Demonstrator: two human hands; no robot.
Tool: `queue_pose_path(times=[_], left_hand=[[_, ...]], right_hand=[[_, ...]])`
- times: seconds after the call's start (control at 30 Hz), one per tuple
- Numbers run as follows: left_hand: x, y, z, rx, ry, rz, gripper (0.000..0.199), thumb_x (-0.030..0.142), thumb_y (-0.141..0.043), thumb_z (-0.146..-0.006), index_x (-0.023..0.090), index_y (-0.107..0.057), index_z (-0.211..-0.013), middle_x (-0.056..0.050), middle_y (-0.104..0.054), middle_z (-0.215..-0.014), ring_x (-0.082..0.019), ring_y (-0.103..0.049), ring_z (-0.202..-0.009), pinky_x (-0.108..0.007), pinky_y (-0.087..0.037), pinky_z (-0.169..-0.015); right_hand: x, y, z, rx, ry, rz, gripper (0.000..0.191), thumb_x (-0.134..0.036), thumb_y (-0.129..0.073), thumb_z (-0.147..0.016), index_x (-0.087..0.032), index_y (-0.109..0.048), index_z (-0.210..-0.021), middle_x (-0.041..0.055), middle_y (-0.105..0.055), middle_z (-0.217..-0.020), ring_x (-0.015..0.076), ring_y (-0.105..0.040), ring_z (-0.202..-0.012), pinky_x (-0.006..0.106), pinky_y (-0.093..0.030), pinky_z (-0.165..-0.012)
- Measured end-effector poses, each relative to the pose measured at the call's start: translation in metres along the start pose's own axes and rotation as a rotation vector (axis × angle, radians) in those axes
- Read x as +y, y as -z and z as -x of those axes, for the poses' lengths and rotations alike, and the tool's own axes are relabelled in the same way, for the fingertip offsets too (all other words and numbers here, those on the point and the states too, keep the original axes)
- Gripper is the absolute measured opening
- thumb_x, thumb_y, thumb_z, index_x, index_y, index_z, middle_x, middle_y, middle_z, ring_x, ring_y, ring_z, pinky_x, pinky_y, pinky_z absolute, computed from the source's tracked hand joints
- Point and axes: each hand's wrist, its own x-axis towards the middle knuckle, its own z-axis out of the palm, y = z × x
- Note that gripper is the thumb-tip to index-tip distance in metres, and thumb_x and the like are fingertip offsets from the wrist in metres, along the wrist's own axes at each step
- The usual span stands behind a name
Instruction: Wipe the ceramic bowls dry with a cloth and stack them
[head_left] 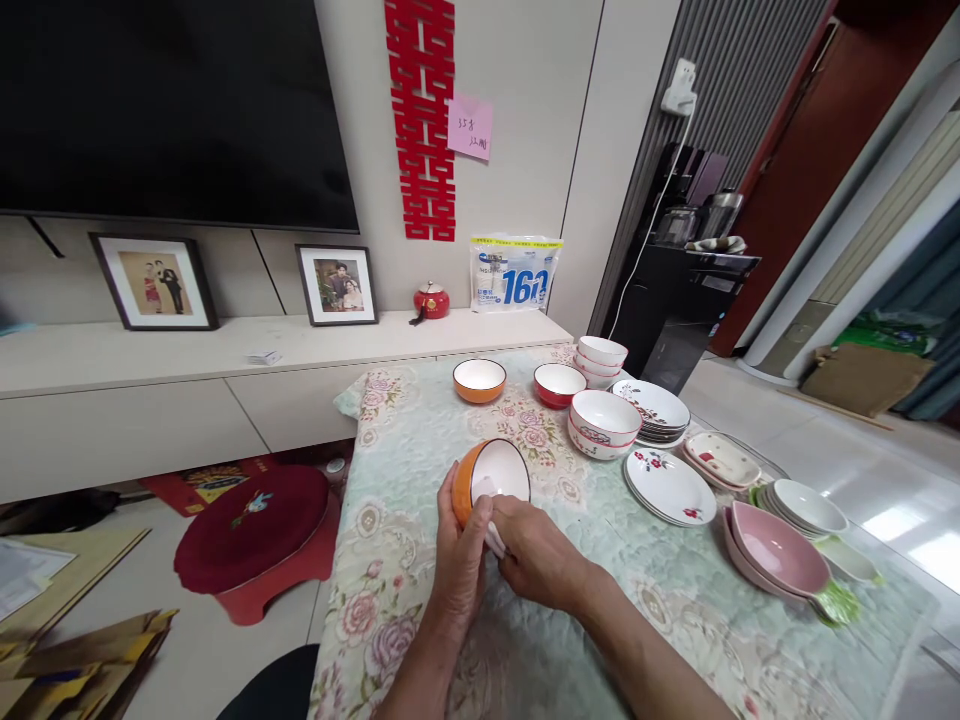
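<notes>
An orange bowl (pixel 491 473) with a white inside is tilted on its side above the floral tablecloth (pixel 420 430), its opening facing away from me. My left hand (pixel 459 560) grips its orange outer wall from the left. My right hand (pixel 534 562) is closed on a small white cloth or wipe (pixel 493 535) pressed against the bowl's lower rim; exactly what it is I cannot tell. A second orange bowl (pixel 479 380) and a red bowl (pixel 559 384) stand further back on the table.
To the right lie stacked white bowls (pixel 604 421), more bowls (pixel 600 358), floral plates (pixel 669 487), a plate stack (pixel 654 408), pink dishes (pixel 776 550) and white dishes (pixel 808 505). A red stool (pixel 255 530) stands left of the table. A low cabinet (pixel 150 390) runs behind.
</notes>
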Motion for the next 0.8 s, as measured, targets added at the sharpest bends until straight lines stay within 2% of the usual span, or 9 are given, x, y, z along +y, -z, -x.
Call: queue_pose_path(times=[0.1, 0.13, 0.2, 0.27, 0.37, 0.47, 0.57, 0.7, 0.8], left_hand=[[-0.002, 0.001, -0.002, 0.013, -0.038, -0.047, 0.071, 0.038, -0.069, -0.079, 0.025, -0.039, -0.141, -0.011, -0.051, -0.141, -0.029, -0.047, -0.133, -0.042, -0.039, -0.110], [-0.003, 0.000, -0.002, 0.005, -0.038, -0.039, 0.072, 0.038, -0.070, -0.079, 0.025, -0.038, -0.142, -0.011, -0.050, -0.143, -0.028, -0.047, -0.133, -0.042, -0.039, -0.111], [-0.004, 0.000, -0.001, -0.018, -0.024, -0.006, 0.075, 0.037, -0.070, -0.078, 0.027, -0.034, -0.143, -0.011, -0.046, -0.147, -0.028, -0.047, -0.133, -0.042, -0.038, -0.111], [-0.005, 0.000, -0.001, -0.030, -0.017, 0.015, 0.078, 0.036, -0.071, -0.078, 0.027, -0.031, -0.145, -0.011, -0.041, -0.150, -0.028, -0.045, -0.135, -0.043, -0.038, -0.111], [-0.007, 0.000, -0.001, -0.047, -0.035, -0.001, 0.082, 0.038, -0.071, -0.077, 0.026, -0.029, -0.146, -0.011, -0.037, -0.153, -0.029, -0.041, -0.138, -0.042, -0.037, -0.112], [-0.005, -0.002, 0.000, -0.075, -0.030, -0.009, 0.084, 0.039, -0.071, -0.077, 0.027, -0.026, -0.147, -0.012, -0.035, -0.154, -0.029, -0.041, -0.137, -0.041, -0.038, -0.111], [0.001, -0.005, 0.004, -0.051, -0.002, 0.031, 0.081, 0.041, -0.068, -0.080, 0.027, -0.026, -0.147, -0.011, -0.037, -0.153, -0.029, -0.043, -0.136, -0.041, -0.041, -0.109], [0.003, -0.004, 0.006, -0.038, 0.011, 0.071, 0.070, 0.042, -0.062, -0.085, 0.028, -0.030, -0.146, -0.010, -0.043, -0.150, -0.028, -0.043, -0.137, -0.041, -0.040, -0.110], [0.001, -0.001, 0.004, -0.032, 0.009, 0.051, 0.069, 0.040, -0.063, -0.085, 0.028, -0.032, -0.145, -0.009, -0.041, -0.151, -0.027, -0.041, -0.137, -0.040, -0.037, -0.112]], right_hand=[[0.005, -0.001, 0.001, -0.013, -0.019, 0.251, 0.033, -0.004, -0.047, -0.080, -0.019, -0.058, -0.108, 0.0075, -0.062, -0.103, 0.0223, -0.054, -0.100, 0.043, -0.033, -0.101], [0.007, -0.002, 0.002, -0.002, -0.032, 0.289, 0.034, -0.004, -0.046, -0.082, -0.019, -0.058, -0.109, 0.0076, -0.063, -0.103, 0.0225, -0.054, -0.101, 0.045, -0.030, -0.104], [0.008, -0.005, 0.002, 0.014, -0.042, 0.281, 0.031, -0.002, -0.046, -0.081, -0.018, -0.060, -0.104, 0.0076, -0.063, -0.100, 0.0218, -0.054, -0.098, 0.041, -0.035, -0.099], [0.008, -0.009, 0.002, 0.045, -0.058, 0.166, 0.021, -0.004, -0.049, -0.079, -0.017, -0.060, -0.091, 0.0058, -0.063, -0.091, 0.0195, -0.055, -0.088, 0.031, -0.041, -0.083], [0.004, -0.014, 0.000, 0.175, -0.139, -0.132, 0.010, -0.012, -0.054, -0.081, -0.018, -0.052, -0.073, -0.0006, -0.055, -0.074, 0.0138, -0.049, -0.069, 0.024, -0.037, -0.064], [-0.003, -0.015, -0.003, 0.290, -0.210, -0.481, 0.014, -0.016, -0.055, -0.080, -0.019, -0.047, -0.069, -0.0041, -0.046, -0.068, 0.0110, -0.043, -0.063, 0.022, -0.035, -0.059], [-0.009, -0.009, -0.004, 0.264, -0.198, -0.635, 0.010, -0.013, -0.055, -0.076, -0.019, -0.047, -0.075, -0.0038, -0.046, -0.073, 0.0114, -0.044, -0.066, 0.022, -0.038, -0.060], [-0.009, 0.000, -0.002, 0.109, -0.056, -0.335, 0.023, -0.003, -0.051, -0.069, -0.019, -0.052, -0.085, 0.0002, -0.055, -0.087, 0.0151, -0.051, -0.078, 0.025, -0.043, -0.071], [-0.001, 0.002, 0.000, 0.013, 0.004, 0.039, 0.032, -0.002, -0.049, -0.069, -0.018, -0.056, -0.096, 0.0062, -0.060, -0.097, 0.0209, -0.053, -0.092, 0.040, -0.040, -0.093]])
